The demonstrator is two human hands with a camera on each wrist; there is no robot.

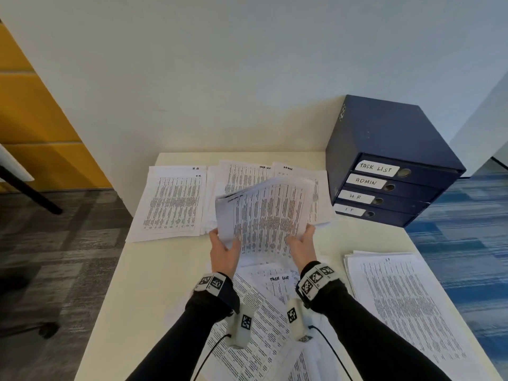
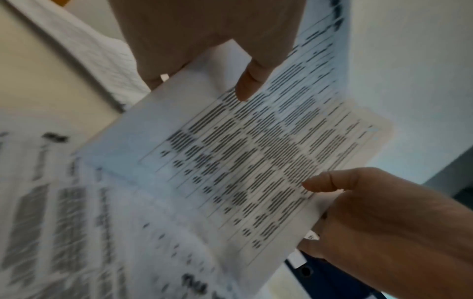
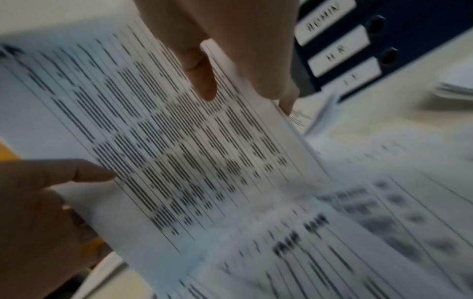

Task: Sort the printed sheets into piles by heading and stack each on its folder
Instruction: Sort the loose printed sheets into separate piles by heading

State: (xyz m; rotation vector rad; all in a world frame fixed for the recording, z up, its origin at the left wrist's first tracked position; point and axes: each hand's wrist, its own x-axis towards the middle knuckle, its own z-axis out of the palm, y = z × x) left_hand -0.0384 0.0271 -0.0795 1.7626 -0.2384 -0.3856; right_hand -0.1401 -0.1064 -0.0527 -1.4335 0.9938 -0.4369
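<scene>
Three piles are set in a row along the far edge of the tabletop (image 1: 170, 270): the HR pile (image 1: 170, 202) at the left, the task-list pile (image 1: 242, 171) in the middle, the admin pile (image 1: 310, 177) at the right, the latter two overlapping. A drawer box (image 1: 390, 160) is placed at the far right corner, just beside the admin pile. A further pile (image 1: 404, 298) is laid at the near right, well apart from the row. Loose sheets (image 1: 264, 320) are spread at the near middle. A sheaf (image 1: 264, 215) is held above the tabletop, between the loose sheets and the row, by the left hand (image 1: 224, 250) and right hand (image 1: 302, 246) at its near corners.
</scene>
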